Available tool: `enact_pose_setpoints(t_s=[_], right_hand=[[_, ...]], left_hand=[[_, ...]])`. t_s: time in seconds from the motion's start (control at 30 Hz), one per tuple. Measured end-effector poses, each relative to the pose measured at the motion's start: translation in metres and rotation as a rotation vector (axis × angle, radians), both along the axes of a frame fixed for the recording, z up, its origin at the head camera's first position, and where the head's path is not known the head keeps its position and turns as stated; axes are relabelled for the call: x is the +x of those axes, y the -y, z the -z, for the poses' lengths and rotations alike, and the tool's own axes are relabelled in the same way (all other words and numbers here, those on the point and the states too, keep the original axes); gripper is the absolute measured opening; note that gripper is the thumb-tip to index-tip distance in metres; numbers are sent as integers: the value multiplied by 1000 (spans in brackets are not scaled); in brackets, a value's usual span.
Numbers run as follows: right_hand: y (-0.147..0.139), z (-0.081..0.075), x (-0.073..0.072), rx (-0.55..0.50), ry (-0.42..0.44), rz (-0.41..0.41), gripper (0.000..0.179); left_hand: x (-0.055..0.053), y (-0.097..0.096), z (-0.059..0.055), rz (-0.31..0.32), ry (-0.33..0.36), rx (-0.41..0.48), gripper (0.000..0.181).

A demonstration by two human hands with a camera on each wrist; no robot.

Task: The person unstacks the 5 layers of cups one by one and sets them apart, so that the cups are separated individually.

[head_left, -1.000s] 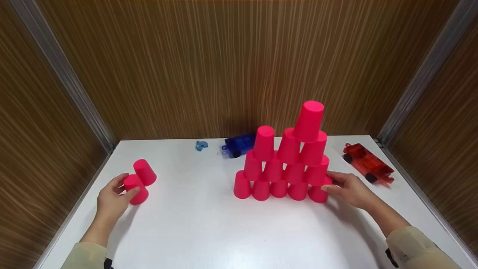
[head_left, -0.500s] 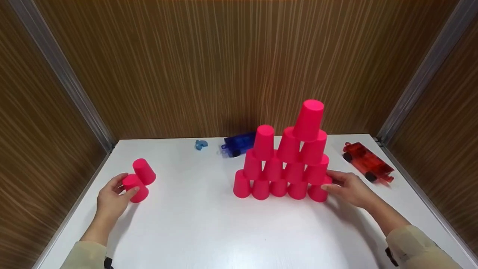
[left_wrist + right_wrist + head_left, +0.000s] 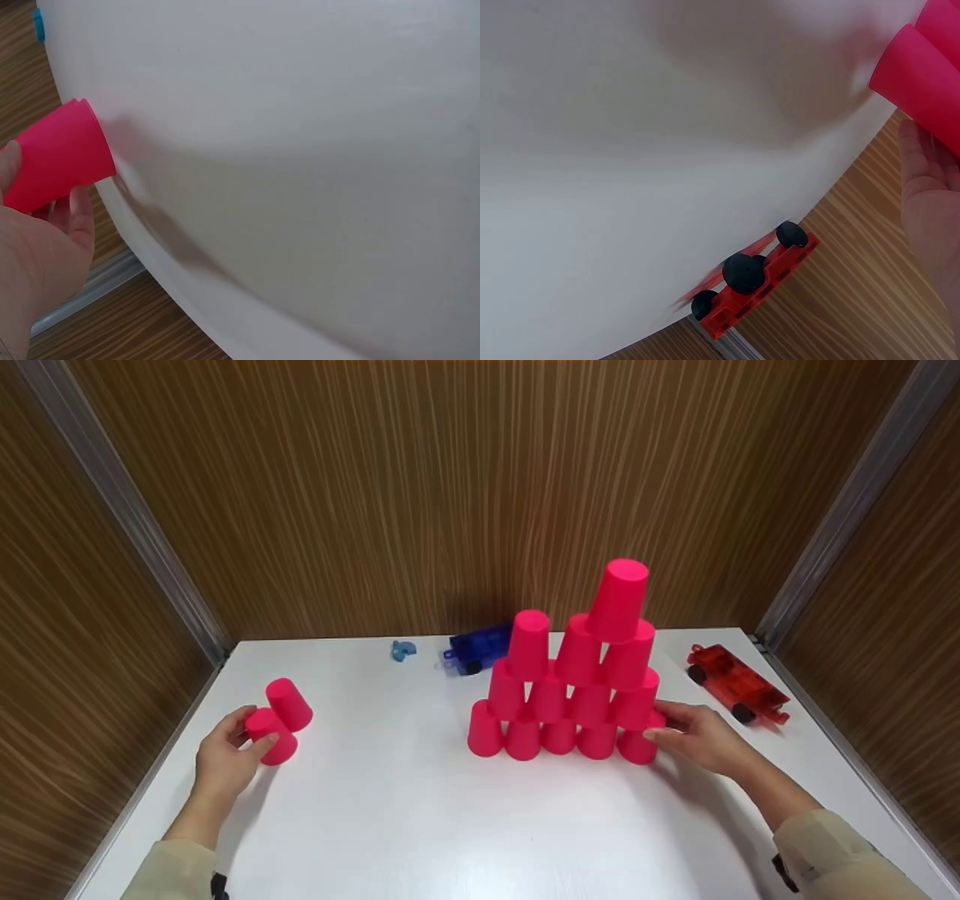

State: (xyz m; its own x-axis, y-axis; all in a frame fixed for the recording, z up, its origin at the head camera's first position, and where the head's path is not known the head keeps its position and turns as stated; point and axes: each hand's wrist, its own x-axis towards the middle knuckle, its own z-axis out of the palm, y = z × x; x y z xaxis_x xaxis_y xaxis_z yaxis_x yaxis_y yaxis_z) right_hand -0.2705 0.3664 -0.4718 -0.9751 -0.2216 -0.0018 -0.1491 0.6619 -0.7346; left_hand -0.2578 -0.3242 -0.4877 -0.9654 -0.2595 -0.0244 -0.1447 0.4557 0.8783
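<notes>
In the head view my left hand [image 3: 225, 754] grips an upside-down pink cup [image 3: 271, 736], thumb on the near side and fingers behind. A second pink cup [image 3: 289, 705] stands just behind it. The left wrist view also shows the held cup [image 3: 64, 154], its wide rim close over the table. On the right, upside-down pink cups form a stepped tower [image 3: 551, 701], with a single cup [image 3: 619, 600] on top at the right. My right hand [image 3: 701, 739] holds the rightmost bottom cup [image 3: 637, 747] between thumb and fingers; the fingertips are hidden behind it.
A red toy car base [image 3: 739, 684] with black wheels lies right of the tower. Behind the tower, partly covered, sits a blue one [image 3: 480, 649]. A small blue piece [image 3: 403, 650] lies near the back edge of the white table [image 3: 420, 825]. Wood-grain panels [image 3: 360, 495] enclose it.
</notes>
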Motion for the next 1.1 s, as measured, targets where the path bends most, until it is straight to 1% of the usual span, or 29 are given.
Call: enact_pose_setpoints(t_s=[0.07,0.27,0.37,0.47,0.6,0.77,0.87,0.93,1.1], right_hand=[[0,0,0,8,-11,-4,72],[-1,2,-1,24,-1,5,71],[-1,2,0,25,9,5,73],[-1,1,0,13,20,5,74],[-2,-1,-1,7,26,-2,73],[-2,-1,0,-4,38,7,73],[-2,0,0,-12,38,9,73],[-1,0,0,-8,41,7,74],[-1,0,0,4,44,0,73]], left_hand=[[0,0,0,3,6,0,81],[0,4,-2,14,14,6,92],[1,6,-8,9,2,0,93],[3,8,-17,4,-19,-28,94],[5,4,-36,11,-71,-78,95],[4,-10,-69,48,-181,-100,86],[1,-25,-90,96,-240,-102,82],[0,-38,-104,131,-266,-110,81],[-6,-75,-137,231,-339,-115,80]])
